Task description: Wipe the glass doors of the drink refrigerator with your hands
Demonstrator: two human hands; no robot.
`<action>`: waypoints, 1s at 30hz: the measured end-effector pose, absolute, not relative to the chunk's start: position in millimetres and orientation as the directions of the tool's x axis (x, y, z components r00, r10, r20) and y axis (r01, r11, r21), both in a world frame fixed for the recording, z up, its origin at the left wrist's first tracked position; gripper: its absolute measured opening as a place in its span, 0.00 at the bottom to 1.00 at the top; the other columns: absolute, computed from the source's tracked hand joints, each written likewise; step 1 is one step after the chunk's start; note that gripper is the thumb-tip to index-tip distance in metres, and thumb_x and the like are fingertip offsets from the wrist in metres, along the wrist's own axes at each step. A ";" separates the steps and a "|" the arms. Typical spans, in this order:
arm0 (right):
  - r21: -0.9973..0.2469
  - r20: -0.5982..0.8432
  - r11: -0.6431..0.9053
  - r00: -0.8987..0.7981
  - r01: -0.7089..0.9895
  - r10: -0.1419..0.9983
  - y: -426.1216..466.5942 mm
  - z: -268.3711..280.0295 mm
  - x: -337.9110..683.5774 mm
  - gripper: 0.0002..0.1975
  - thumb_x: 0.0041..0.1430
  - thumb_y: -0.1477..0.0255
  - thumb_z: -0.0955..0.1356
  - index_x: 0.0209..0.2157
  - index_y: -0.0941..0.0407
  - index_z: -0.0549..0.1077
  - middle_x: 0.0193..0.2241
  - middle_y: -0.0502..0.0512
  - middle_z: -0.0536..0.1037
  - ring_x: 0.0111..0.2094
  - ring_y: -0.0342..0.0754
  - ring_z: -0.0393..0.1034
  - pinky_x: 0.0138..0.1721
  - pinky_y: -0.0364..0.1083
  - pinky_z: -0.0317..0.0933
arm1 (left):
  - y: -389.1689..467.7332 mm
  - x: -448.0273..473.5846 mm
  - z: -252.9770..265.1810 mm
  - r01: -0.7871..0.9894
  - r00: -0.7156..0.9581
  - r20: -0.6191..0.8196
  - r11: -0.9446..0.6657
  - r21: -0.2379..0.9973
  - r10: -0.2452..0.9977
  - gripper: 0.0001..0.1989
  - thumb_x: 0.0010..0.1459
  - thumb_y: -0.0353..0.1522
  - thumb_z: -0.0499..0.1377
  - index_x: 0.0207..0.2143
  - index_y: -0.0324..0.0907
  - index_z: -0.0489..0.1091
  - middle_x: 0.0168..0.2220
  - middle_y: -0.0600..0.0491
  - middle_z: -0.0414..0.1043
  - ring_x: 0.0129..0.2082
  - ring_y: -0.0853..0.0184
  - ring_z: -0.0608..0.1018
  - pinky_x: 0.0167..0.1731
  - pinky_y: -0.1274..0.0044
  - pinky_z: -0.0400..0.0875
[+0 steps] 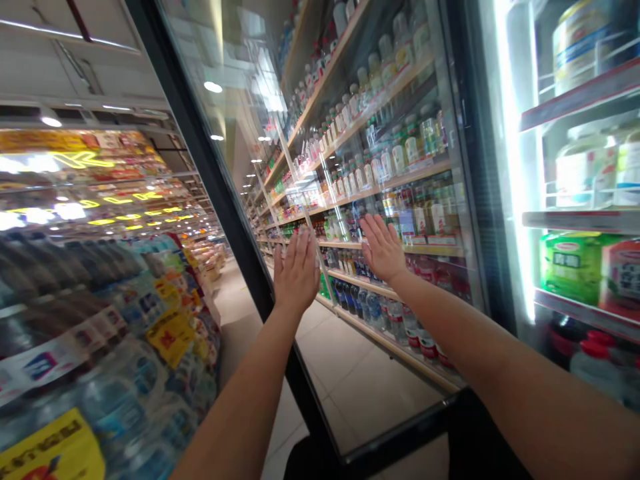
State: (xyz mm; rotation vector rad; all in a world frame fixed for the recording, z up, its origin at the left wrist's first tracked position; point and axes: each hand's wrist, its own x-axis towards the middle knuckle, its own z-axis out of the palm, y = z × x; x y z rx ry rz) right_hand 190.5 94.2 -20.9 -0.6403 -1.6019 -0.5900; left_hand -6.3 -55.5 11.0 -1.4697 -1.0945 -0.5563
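1. Well, the lit fridge (pixel 580 221) holds pale bottles (pixel 585 170) above a green pack (pixel 567 267).
2. Its glass door (pixel 213 167) stands open ahead, bottle rows (pixel 400 159) showing in it.
3. Left hand (pixel 297 270) and right hand (pixel 384 250) face the door, fingers extended, unclenched; I cannot tell contact.

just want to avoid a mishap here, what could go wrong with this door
Bare fingers might smudge the glass door: the left hand and right hand are both at it, though contact is hard to confirm.

The lower bar could knock the person's legs, as dark clothing shows close by.

The drinks may warm if the fridge stays open.
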 end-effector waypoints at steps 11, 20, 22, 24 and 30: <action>0.002 0.993 0.727 -0.090 0.686 0.081 93.5 -20.7 190.7 0.28 0.71 0.66 0.55 0.70 0.55 0.53 0.70 0.57 0.57 0.72 0.51 0.45 0.70 0.57 0.42 | -53.8 -2.4 2.9 0.831 0.497 0.795 0.073 -0.551 0.347 0.33 0.68 0.31 0.50 0.72 0.40 0.45 0.70 0.46 0.49 0.72 0.58 0.48 0.71 0.59 0.36; 0.001 0.992 0.729 -0.093 0.685 0.086 93.6 -20.9 190.9 0.28 0.71 0.66 0.55 0.70 0.55 0.54 0.70 0.57 0.57 0.72 0.51 0.44 0.70 0.57 0.41 | -52.0 -0.1 6.1 0.801 0.541 0.759 0.051 -0.596 0.362 0.32 0.68 0.31 0.50 0.72 0.40 0.46 0.71 0.47 0.49 0.73 0.61 0.47 0.72 0.62 0.37; 0.001 0.991 0.731 -0.097 0.682 0.089 93.7 -21.1 191.0 0.28 0.71 0.67 0.55 0.70 0.55 0.54 0.70 0.57 0.57 0.72 0.51 0.44 0.70 0.58 0.41 | -51.5 1.2 5.4 0.844 0.486 0.807 0.061 -0.533 0.336 0.33 0.68 0.30 0.50 0.72 0.38 0.44 0.71 0.45 0.48 0.73 0.60 0.46 0.71 0.62 0.41; 0.003 0.991 0.732 -0.098 0.682 0.088 93.6 -21.4 191.2 0.29 0.71 0.67 0.55 0.70 0.55 0.53 0.70 0.57 0.56 0.72 0.51 0.43 0.70 0.57 0.41 | -50.5 3.5 0.3 0.843 0.495 0.800 0.035 -0.537 0.338 0.33 0.67 0.28 0.49 0.72 0.37 0.43 0.71 0.44 0.47 0.73 0.59 0.46 0.71 0.62 0.45; 0.012 0.992 0.724 -0.100 0.690 0.078 94.1 -21.5 191.8 0.28 0.71 0.67 0.55 0.70 0.56 0.54 0.70 0.57 0.56 0.72 0.51 0.43 0.70 0.57 0.40 | -49.3 -1.6 -1.3 0.735 0.645 0.681 -0.039 -0.677 0.348 0.35 0.66 0.22 0.46 0.73 0.39 0.38 0.70 0.46 0.50 0.73 0.61 0.47 0.70 0.65 0.49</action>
